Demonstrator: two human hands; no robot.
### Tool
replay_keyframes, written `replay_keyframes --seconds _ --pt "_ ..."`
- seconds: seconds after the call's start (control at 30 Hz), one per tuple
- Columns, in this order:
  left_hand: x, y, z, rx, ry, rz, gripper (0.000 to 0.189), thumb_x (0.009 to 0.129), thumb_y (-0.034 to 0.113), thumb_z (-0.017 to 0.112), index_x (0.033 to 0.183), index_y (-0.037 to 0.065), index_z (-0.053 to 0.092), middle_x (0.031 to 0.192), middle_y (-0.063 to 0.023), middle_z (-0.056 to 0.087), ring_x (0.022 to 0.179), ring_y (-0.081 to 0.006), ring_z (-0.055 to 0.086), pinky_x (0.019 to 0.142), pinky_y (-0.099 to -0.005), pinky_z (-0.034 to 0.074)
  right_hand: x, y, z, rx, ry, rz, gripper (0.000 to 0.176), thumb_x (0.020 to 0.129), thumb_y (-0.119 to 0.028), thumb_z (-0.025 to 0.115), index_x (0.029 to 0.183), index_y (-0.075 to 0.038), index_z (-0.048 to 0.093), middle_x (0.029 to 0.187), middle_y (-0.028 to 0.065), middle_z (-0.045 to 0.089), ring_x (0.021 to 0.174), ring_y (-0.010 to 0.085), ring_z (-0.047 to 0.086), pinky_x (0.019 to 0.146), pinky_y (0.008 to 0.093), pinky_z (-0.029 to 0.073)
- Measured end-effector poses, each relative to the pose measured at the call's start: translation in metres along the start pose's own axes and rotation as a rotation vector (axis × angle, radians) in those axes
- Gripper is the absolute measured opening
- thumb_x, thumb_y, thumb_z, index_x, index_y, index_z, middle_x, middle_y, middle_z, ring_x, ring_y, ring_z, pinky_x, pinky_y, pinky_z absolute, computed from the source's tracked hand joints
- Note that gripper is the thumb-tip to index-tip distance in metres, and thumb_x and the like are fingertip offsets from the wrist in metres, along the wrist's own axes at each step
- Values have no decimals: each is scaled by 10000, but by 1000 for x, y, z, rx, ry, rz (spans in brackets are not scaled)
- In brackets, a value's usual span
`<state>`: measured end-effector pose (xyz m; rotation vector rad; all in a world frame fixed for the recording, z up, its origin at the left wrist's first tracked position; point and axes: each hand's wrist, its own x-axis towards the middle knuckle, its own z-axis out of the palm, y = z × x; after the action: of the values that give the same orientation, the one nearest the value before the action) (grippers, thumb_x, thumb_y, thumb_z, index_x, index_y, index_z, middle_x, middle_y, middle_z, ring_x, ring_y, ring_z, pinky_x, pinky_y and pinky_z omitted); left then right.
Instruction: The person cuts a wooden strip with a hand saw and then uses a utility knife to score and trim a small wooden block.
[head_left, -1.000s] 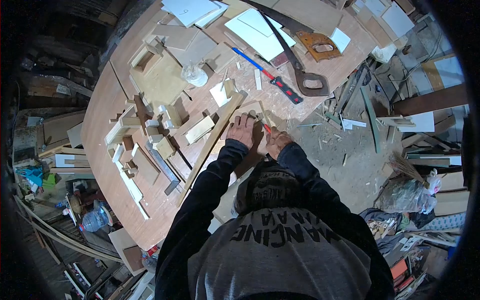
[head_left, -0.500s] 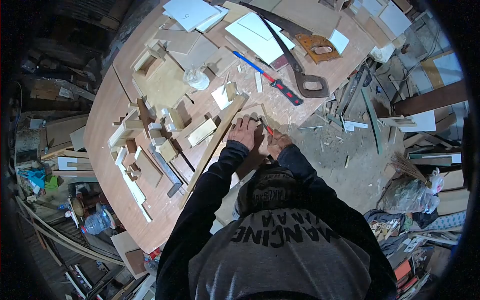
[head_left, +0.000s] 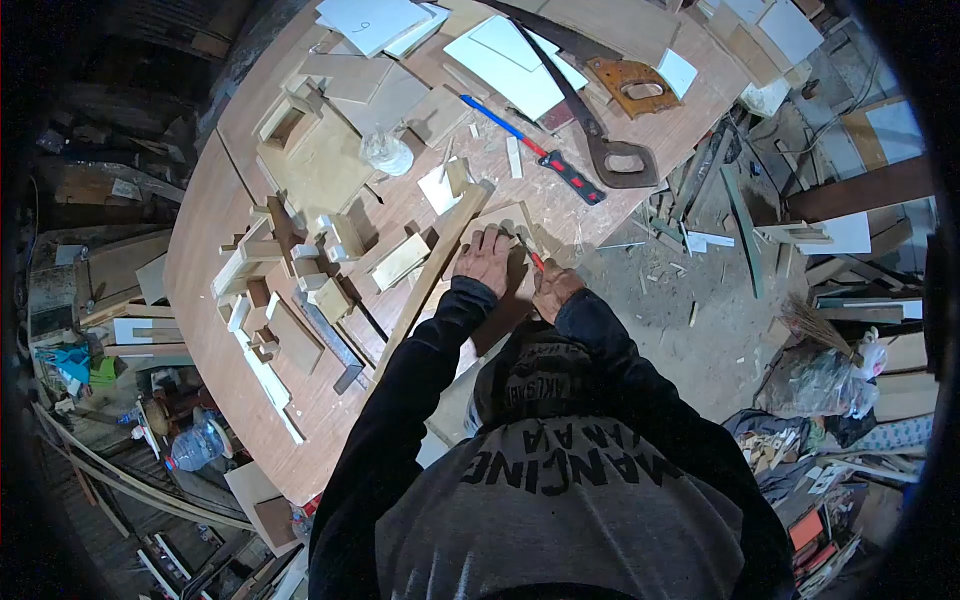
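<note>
My left hand (head_left: 483, 263) lies on a thin tan wooden board (head_left: 516, 216) at the table's edge, fingers stretched forward and slightly apart. Just to its right, my right hand (head_left: 556, 289) is closed round a slim red-handled tool (head_left: 537, 262). The tool's dark tip points forward and left, over the board close to my left fingertips; its exact kind is too small to make out. A long wooden strip (head_left: 428, 285) runs along the left side of my left hand. My head and cap hide the board's near end.
On the table (head_left: 340, 420) lie a blue-and-red tool with a black grip (head_left: 570, 180), a handsaw with a dark handle (head_left: 625, 165), another with a wooden handle (head_left: 635, 88), a clear plastic cup (head_left: 387, 155) and several wood blocks. Offcuts litter the floor (head_left: 660, 300).
The view has shifted slightly. Both hands stay in nearly the same place on the board, with the red-handled tool still in my right hand.
</note>
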<state>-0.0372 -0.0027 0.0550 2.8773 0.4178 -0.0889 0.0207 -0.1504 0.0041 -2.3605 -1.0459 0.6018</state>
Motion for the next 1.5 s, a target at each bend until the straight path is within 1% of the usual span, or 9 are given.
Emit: replay_keyframes --seconds 0.33,0.4,0.47,0.53,0.63,1.27,1.37,1.43,1.5 --pt "2 -3 12 -62 76 53 384 719 129 596 1089 70 511 1148 -141 471 1090 -324 470 865 -449 456 21 24 12 246 306 -70 230 936 -272 448 880 -60 518 639 73 551 632 184 627 578 305 518" --pt "-1 -2 7 23 29 91 365 736 126 590 1087 69 512 1117 -143 471 1068 -333 470 858 -441 460 18 61 0 1358 -591 326 266 925 -314 481 856 -59 515 613 54 530 610 163 623 575 298 520" --pt "-2 3 -1 19 -12 66 354 734 116 578 1080 66 517 1120 -146 469 1075 -344 467 858 -432 464 -2 7 -43 1186 -437 574 272 915 -306 496 862 -40 512 641 120 574 609 240 624 597 356 517" --pt "2 -2 5 55 -30 47 380 716 104 589 1087 63 515 1144 -150 467 1096 -350 462 863 -427 463 -5 19 -7 97 185 -71 258 900 -285 504 905 -28 523 674 191 591 677 341 627 640 406 512" --pt "-1 -4 9 83 25 36 395 728 114 586 1111 58 509 1215 -150 460 1127 -342 455 859 -440 469 -15 -16 -40 189 263 -9 249 874 -252 520 964 -20 536 735 237 592 790 408 614 708 433 507" --pt "6 -9 4 64 -26 57 436 781 161 559 1195 48 480 1251 -155 463 1138 -358 459 904 -465 448 0 2 0 -194 -86 -91 284 884 -279 478 954 -19 568 890 225 625 853 383 617 783 413 498" --pt "8 -25 23 71 -16 57 437 768 171 566 1178 46 484 1229 -164 480 1115 -368 485 891 -484 445 0 9 -1 427 356 36 229 914 -276 485 867 -61 550 675 146 585 610 336 605 579 413 503" --pt "8 -24 25 72 96 61 434 757 167 569 1166 45 490 1202 -170 493 1098 -373 497 882 -483 448 13 87 48 1946 -722 348 188 928 -240 509 829 -81 527 548 63 482 429 221 501 402 360 417" --pt "2 -11 5 -20 182 25 407 761 176 563 1142 44 512 1140 -185 518 1065 -381 515 875 -486 447 -1 44 6 1671 -514 438 193 937 -218 499 801 -81 509 543 40 466 403 180 462 372 339 385"
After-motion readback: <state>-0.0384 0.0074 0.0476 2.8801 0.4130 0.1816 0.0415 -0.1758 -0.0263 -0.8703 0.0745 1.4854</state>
